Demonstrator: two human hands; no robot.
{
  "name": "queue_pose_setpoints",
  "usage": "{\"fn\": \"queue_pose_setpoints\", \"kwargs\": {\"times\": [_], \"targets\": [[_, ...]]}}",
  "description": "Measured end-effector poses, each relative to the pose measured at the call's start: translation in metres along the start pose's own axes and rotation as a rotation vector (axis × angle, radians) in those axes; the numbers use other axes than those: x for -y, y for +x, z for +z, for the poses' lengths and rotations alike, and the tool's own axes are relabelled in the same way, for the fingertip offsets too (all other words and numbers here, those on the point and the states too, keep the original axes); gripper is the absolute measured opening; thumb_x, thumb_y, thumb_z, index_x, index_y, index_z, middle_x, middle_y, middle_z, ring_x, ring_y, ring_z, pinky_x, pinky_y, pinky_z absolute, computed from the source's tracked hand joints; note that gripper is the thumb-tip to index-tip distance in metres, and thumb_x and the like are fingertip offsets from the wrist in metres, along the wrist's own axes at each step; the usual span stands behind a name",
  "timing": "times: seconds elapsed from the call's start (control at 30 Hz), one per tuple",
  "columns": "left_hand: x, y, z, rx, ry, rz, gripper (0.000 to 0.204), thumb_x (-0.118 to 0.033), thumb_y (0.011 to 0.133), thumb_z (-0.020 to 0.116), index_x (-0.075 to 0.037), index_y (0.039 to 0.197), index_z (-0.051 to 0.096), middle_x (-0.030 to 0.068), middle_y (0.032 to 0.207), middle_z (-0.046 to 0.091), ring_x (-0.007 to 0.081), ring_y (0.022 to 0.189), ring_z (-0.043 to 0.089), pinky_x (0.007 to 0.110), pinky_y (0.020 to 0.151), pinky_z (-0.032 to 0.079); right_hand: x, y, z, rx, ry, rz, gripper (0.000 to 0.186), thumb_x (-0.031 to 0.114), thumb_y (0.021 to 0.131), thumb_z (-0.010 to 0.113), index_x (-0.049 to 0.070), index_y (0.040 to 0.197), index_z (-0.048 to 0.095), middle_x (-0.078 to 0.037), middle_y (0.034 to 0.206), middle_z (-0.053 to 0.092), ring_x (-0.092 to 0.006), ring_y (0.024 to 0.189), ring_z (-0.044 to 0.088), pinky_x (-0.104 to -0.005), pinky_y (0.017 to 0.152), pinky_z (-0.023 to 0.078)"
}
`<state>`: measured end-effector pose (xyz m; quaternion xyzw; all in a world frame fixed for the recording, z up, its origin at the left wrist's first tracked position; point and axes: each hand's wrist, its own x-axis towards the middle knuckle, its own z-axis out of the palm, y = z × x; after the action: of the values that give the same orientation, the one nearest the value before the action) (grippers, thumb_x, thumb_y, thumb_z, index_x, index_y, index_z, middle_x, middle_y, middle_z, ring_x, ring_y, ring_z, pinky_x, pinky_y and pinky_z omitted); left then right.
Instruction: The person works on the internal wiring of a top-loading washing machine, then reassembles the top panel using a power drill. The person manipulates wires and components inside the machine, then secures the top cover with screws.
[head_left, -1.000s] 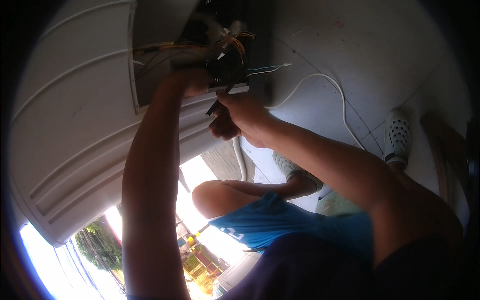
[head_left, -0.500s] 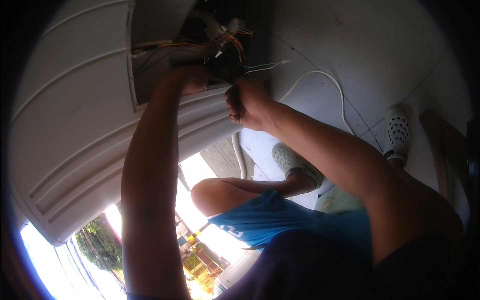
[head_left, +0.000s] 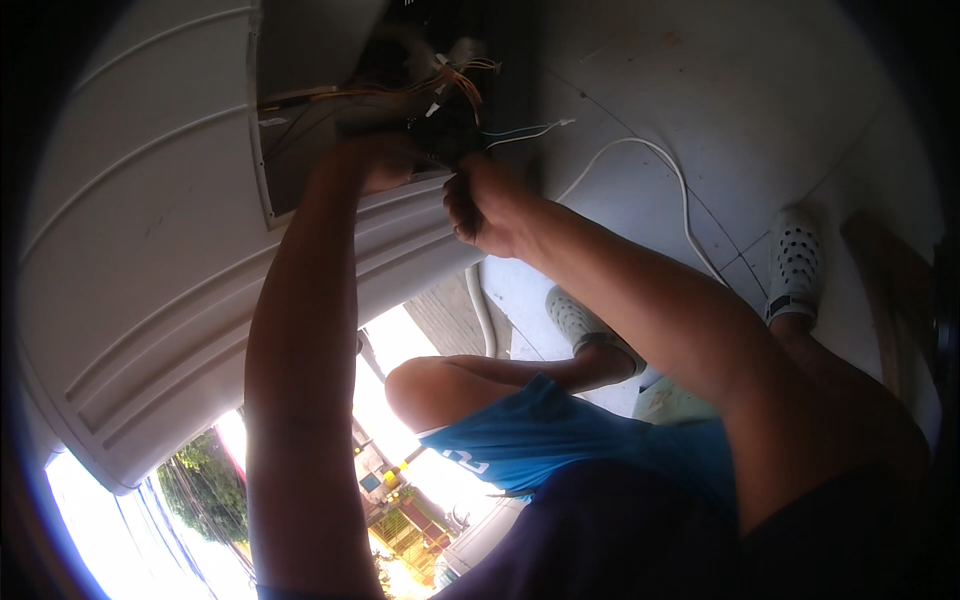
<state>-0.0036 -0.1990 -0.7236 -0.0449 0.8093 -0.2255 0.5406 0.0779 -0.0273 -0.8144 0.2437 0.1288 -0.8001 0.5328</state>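
Left hand (head_left: 378,163) reaches inside the open white appliance cabinet (head_left: 185,190), grip lost in shadow; right hand (head_left: 487,207) curls just outside, hold unclear, both apparently angled to meet near the orange wires (head_left: 466,86).

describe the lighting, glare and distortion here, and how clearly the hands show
Head view: glare whites out the background beside the knee; head view: shadow fills the opening in the white ribbed cabinet, so the left hand loses finger detail while the right hand is dim but readable; head view: the cabinet's ribs look curved near the fisheye rim, and corners go black.
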Motion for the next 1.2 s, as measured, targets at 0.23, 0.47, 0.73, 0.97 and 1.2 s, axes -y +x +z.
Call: {"fn": "queue_pose_setpoints", "kwargs": {"times": [0.23, 0.47, 0.73, 0.97, 1.2], "targets": [[-0.022, -0.030, -0.013, -0.008, 0.038, -0.118, 0.042, -0.015, 0.096, 0.052, -0.014, 0.136, 0.065, 0.0156, 0.132, 0.068, 0.0312, 0.116, 0.067, 0.044, 0.100, 0.053, 0.003, 0.018, -0.056, -0.241, -1.379, -1.339, 0.030, 0.028, 0.103, 0.056, -0.001, 0.102, 0.064, -0.018, 0.088, 0.069, -0.0355, 0.083, 0.069, -0.0486, 0.079, 0.053], [-0.007, -0.003, -0.007, 0.069, 0.171, 0.116, 0.043, -0.017, 0.097, 0.050, -0.016, 0.138, 0.064, 0.0152, 0.132, 0.068, 0.0320, 0.118, 0.067, 0.044, 0.101, 0.053, -0.045, -0.013, -0.027, 0.049, -1.427, -0.652, 0.031, 0.032, 0.104, 0.061, 0.001, 0.101, 0.067, -0.017, 0.076, 0.067, -0.0343, 0.072, 0.069, -0.0473, 0.073, 0.054], [-0.011, -0.019, -0.007, -0.077, -0.051, 0.019, 0.042, -0.016, 0.097, 0.053, -0.015, 0.137, 0.064, 0.0165, 0.132, 0.068, 0.0317, 0.116, 0.067, 0.044, 0.101, 0.052, 0.030, 0.001, -0.004, 0.114, -1.559, -1.723, 0.033, 0.041, 0.097, 0.069, 0.009, 0.104, 0.067, -0.009, 0.091, 0.064, -0.0303, 0.090, 0.067, -0.0431, 0.079, 0.057], [0.002, 0.011, 0.003, 0.029, -0.019, 0.142, 0.043, -0.012, 0.096, 0.051, -0.015, 0.137, 0.064, 0.0168, 0.131, 0.068, 0.0319, 0.116, 0.067, 0.043, 0.102, 0.052, 0.024, 0.024, -0.026, -0.023, -0.366, -0.337, 0.023, 0.024, 0.106, 0.051, 0.002, 0.106, 0.058, -0.012, 0.090, 0.065, -0.0199, 0.069, 0.069, -0.0318, 0.056, 0.062], [-0.003, 0.008, 0.003, 0.034, 0.175, 0.070, 0.042, -0.017, 0.098, 0.050, -0.023, 0.136, 0.066, 0.0139, 0.132, 0.068, 0.0316, 0.117, 0.067, 0.043, 0.103, 0.052, -0.061, -0.003, -0.038, -0.043, -0.528, -0.248, 0.035, 0.031, 0.111, 0.040, 0.001, 0.118, 0.055, -0.009, 0.076, 0.059, -0.0173, 0.056, 0.058, -0.0295, 0.049, 0.048]]}}
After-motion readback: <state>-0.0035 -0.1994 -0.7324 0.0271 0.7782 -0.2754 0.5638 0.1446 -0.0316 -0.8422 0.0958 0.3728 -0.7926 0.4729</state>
